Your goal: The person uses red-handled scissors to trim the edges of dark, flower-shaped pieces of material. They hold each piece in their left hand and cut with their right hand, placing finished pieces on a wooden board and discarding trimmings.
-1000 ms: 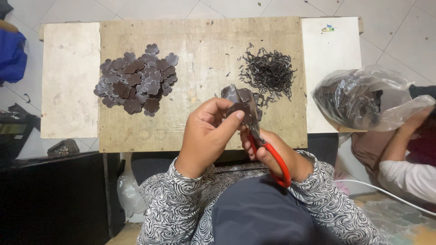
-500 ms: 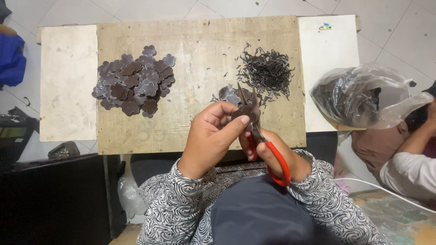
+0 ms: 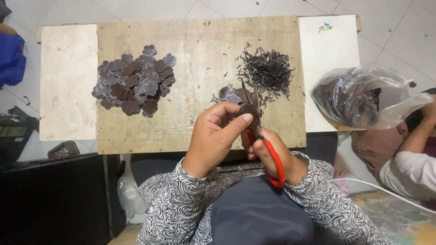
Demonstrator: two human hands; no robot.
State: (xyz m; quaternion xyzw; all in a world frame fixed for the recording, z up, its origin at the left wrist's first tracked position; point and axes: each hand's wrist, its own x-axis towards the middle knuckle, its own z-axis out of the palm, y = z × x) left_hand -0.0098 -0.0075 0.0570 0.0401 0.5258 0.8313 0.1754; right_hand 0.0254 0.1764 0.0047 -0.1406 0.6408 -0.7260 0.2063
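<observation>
Tiled floor, plywood surface (image 3: 190,122) flanked by two pale boards; seated person trimming small dark pieces.

Left hand (image 3: 213,138) closed, pinching a dark flower-shaped piece (image 3: 249,111) between thumb and fingers, held just above the near edge of the surface. Right hand (image 3: 268,152) wrapped round the red handles of the scissors (image 3: 261,136); blades open, pointing away, straddling the piece. A couple more dark pieces (image 3: 229,94) lie just beyond the hands. Heap of thin dark trimmings (image 3: 268,72) behind that, right of centre. Pile of cut flower shapes (image 3: 134,81) well apart on the left. Clear plastic bag (image 3: 359,97) of dark material off the right edge, beside another person's arm (image 3: 415,149).
</observation>
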